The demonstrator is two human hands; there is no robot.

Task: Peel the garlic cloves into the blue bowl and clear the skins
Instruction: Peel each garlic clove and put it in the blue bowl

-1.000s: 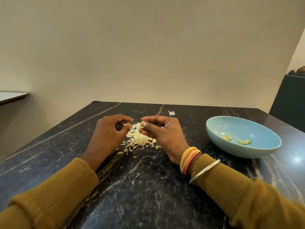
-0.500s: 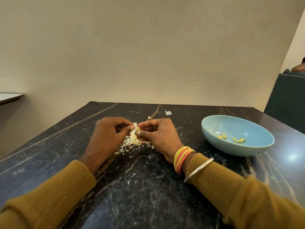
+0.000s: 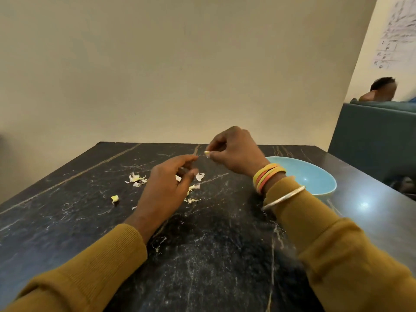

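We are leaving the skins [image 3: 136, 178] scattered on the table [image 3: 67, 221] for the clearing step. Our left hand [image 3: 166, 188] is hovering over them, fingers loose and apart, holding nothing we can see. The clove [image 3: 206, 153] is sitting pinched in the fingertips of our right hand [image 3: 234, 152], lifted above the table. We are judging it wise to check it for clinging skin, then lower it close into the bowl [image 3: 315, 176] before letting go.
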